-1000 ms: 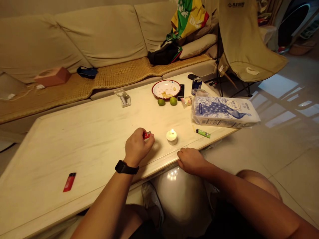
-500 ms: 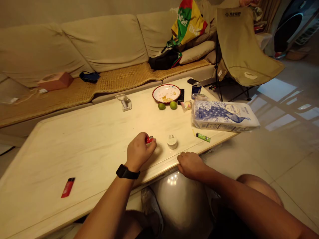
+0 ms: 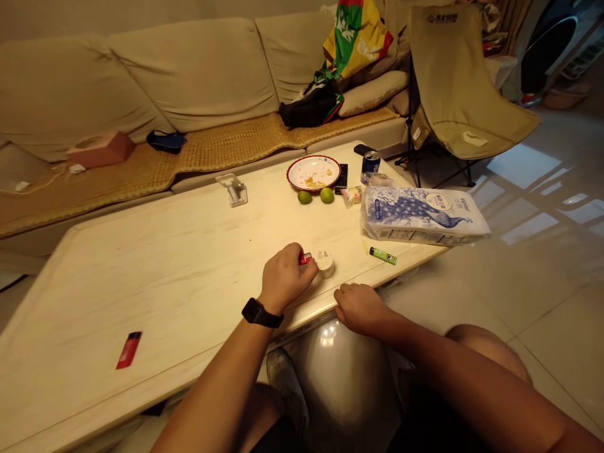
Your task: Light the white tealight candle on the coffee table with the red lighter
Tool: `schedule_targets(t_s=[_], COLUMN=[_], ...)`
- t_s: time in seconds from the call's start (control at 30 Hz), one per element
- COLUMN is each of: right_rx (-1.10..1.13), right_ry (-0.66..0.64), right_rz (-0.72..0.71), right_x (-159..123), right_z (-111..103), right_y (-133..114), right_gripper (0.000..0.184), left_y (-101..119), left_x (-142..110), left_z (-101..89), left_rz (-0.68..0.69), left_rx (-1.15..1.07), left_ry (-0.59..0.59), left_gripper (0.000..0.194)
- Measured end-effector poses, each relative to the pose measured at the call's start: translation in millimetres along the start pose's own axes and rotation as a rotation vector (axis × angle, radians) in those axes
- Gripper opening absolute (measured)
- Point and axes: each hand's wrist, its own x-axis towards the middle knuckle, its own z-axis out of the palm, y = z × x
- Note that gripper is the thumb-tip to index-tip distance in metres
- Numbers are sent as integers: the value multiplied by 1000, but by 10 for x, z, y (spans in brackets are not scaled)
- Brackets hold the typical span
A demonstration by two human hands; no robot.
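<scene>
My left hand (image 3: pixel 285 279), with a black wristband on its wrist, is closed on a red lighter (image 3: pixel 305 258) whose tip pokes out past the fingers. That tip nearly reaches a small white tea-light candle (image 3: pixel 325 264), which shows no flame. The candle stands on a pale marble-look table (image 3: pixel 165 270), close to its front edge. My right hand (image 3: pixel 358 308) rests on that edge with loosely curled fingers, holding nothing. A second red lighter (image 3: pixel 129 350) lies far to the left, and a green lighter (image 3: pixel 382 255) lies to the right of the candle.
At the table's back are a plate with food scraps (image 3: pixel 313 173), two limes (image 3: pixel 315 195), a blue can (image 3: pixel 370 166) and a phone stand (image 3: pixel 233 190). A large wrapped tissue pack (image 3: pixel 419 215) overhangs the right edge. A beige sofa (image 3: pixel 189 82) runs behind the table.
The candle's flame, lit a second ago, is gone. My left hand has moved right with the lighter, closer to the candle. My right hand has stayed on the table edge.
</scene>
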Motion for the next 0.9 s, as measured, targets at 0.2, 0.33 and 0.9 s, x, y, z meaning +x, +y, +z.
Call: schedule_targets(t_s=[0.2, 0.33, 0.9], right_rx=[7, 12, 23], right_ry=[-15, -23, -37], right_rz=[-4, 0, 4], right_x=[-2, -5, -4], right_z=[-32, -42, -59], right_y=[-9, -11, -14], right_gripper=[26, 27, 27], left_y=[70, 105, 147], left_x=[48, 71, 85], left_z=[48, 63, 83], left_rz=[33, 34, 60], left_rx=[39, 57, 52], left_ry=[-18, -41, -48], left_gripper=[16, 16, 16])
